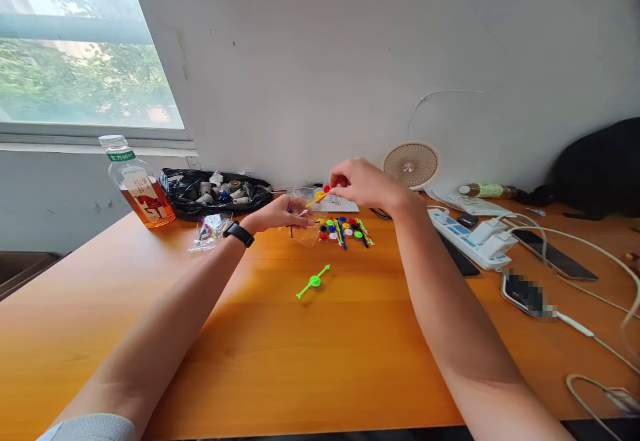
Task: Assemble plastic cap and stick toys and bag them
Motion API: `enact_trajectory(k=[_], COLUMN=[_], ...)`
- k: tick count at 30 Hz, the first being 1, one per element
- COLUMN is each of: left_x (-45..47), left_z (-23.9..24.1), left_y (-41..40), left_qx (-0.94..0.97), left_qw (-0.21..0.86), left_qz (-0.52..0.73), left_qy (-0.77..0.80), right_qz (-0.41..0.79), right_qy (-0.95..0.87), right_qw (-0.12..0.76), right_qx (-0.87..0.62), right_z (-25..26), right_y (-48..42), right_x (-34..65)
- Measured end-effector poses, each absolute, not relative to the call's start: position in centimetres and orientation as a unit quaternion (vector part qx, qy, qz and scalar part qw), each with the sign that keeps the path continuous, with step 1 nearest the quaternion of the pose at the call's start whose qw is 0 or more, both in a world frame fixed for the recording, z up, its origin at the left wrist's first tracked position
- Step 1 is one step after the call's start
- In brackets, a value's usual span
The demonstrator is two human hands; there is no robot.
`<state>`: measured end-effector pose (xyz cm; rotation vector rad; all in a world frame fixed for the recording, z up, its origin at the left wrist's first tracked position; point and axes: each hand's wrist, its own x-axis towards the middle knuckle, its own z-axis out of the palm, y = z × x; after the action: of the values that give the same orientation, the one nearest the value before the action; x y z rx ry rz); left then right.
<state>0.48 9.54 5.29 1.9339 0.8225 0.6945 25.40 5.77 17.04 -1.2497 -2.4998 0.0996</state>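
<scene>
Orange wooden tabletop point(320, 361), far edge: heap of small coloured plastic discs and sticks point(345, 229). Right hand point(365, 184), grip pinched on a red disc with yellow stick point(325, 193). Left hand point(283, 214) closed on clear bag point(303, 217). Best to keep stick axial, push straight.

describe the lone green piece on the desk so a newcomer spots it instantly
Start at the orange desk and find the pile of coloured discs and sticks below the right hand. Nearer the camera, between the forearms, lies the green piece: a disc on a stick. It alone is assembled and apart from the pile.
</scene>
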Motion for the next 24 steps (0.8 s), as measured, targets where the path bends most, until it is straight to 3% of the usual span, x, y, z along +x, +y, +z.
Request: enact_trajectory(k=[17,24], left_x=[0.8,1.0], left_z=[5.7,5.9], left_y=[9.0,9.0], left_qx=[0.812,0.812], left_qw=[0.410,0.424], left_qz=[0.267,0.259], left_qy=[0.318,0.305], right_qz=[0.047,0.115], right_qy=[-0.895,-0.901], right_qw=[0.169,0.090], right_qx=[-0.410,-0.407], right_z=[17.0,17.4], right_y=[5.5,4.5], right_x=[24.8,24.5])
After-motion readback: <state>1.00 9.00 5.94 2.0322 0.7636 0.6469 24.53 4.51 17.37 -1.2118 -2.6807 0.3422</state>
